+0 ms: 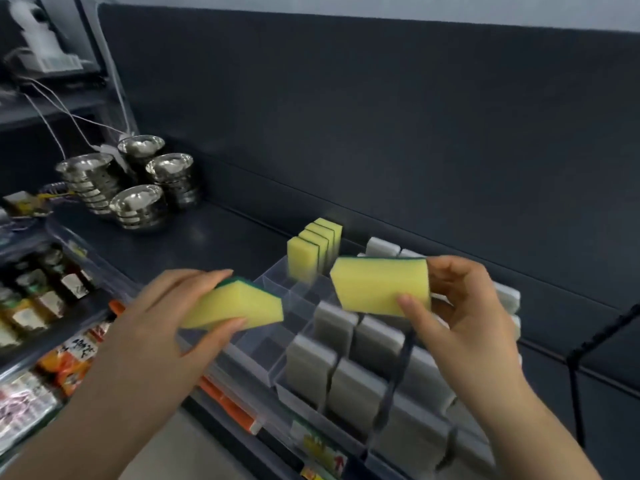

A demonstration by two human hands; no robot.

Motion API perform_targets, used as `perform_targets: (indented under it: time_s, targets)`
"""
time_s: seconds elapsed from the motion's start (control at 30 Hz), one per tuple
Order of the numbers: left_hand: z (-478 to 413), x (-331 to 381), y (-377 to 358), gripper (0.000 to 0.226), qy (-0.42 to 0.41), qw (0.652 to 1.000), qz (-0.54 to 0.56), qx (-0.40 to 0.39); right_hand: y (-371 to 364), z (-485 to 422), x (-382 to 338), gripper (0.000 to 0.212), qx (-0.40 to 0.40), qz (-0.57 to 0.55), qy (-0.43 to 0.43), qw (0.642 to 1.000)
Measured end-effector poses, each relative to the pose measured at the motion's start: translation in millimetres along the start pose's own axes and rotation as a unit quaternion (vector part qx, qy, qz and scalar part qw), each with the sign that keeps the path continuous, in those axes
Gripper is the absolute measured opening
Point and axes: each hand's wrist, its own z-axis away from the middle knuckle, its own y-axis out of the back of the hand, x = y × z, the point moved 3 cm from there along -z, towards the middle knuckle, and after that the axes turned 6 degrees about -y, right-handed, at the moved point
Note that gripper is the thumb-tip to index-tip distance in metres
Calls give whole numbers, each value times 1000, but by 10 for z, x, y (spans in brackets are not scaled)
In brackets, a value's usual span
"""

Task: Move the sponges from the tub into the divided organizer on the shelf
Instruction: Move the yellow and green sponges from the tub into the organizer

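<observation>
Yellow-and-green rectangular foam sponge (235, 308) is being pinched by the left hand (162, 320) over the left edge of the clear plastic divided organizer (266, 355); the right hand (464, 306) is gripping a second yellow sponge (377, 285) above its open middle compartments. Four upright yellow sponges (313, 249) are standing at its far-left corner.

Two yellow sponges with green scouring backs, over the clear divided organizer (268, 363): left sponge (239, 308) pinched tilted in the left hand (166, 317), right sponge (379, 285) gripped in the right hand (464, 306), yellow face toward the camera. A row of matching sponges (313, 252) stands on end in the far left compartment; grey sponges (334, 327) fill the compartments to the right
</observation>
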Motion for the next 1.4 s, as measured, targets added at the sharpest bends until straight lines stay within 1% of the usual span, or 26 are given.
perform_targets:
  time_s: [0.1, 0.27, 0.4, 0.53, 0.6, 0.73, 0.87, 0.97, 1.03, 1.13, 1.27, 1.4]
  targets:
    - [-137, -226, -110, 42, 24, 999, 32, 4, -172, -243, -14, 36, -16, 31, 6, 999]
    - [-390, -657, -391, 41, 34, 993, 112, -25, -401, -488, -133, 38, -25, 114, 4, 993]
    - [-687, -1059, -611, 42, -3, 988, 146, -50, -552, -558, -323, 39, 32, 175, 7, 984]
    - [-1065, -1467, -739, 43, -61, 977, 185, -86, -898, -580, -443, 41, 91, 243, -29, 965]
    - [-1255, -1652, -765, 44, -85, 972, 198, -92, -1128, -657, -464, 38, 94, 278, -54, 954]
    - [-1528, -1935, -869, 46, -129, 959, 224, -118, -1551, -900, -372, 36, 100, 366, -73, 922]
    - [-1633, -2112, -980, 45, -174, 938, 251, -161, -1931, -1045, -179, 36, 70, 407, -126, 902]
    - [-1687, -2249, -1008, 44, -202, 926, 270, -171, -2110, -1059, -31, 38, 53, 425, -177, 886]
    - [-1717, -2343, -1016, 45, -212, 921, 278, -173, -2184, -1067, 39, 39, 50, 431, -194, 880]
    - [-1737, -2473, -1033, 45, -215, 917, 287, -175, -2270, -1119, 134, 39, 38, 446, -205, 871]
    - [-1757, -2586, -1028, 44, -216, 913, 300, -174, -2394, -1181, 282, 40, -5, 482, -219, 848]
    - [-1781, -2680, -1011, 44, -217, 912, 305, -171, -2485, -1153, 363, 38, -20, 564, -176, 806]
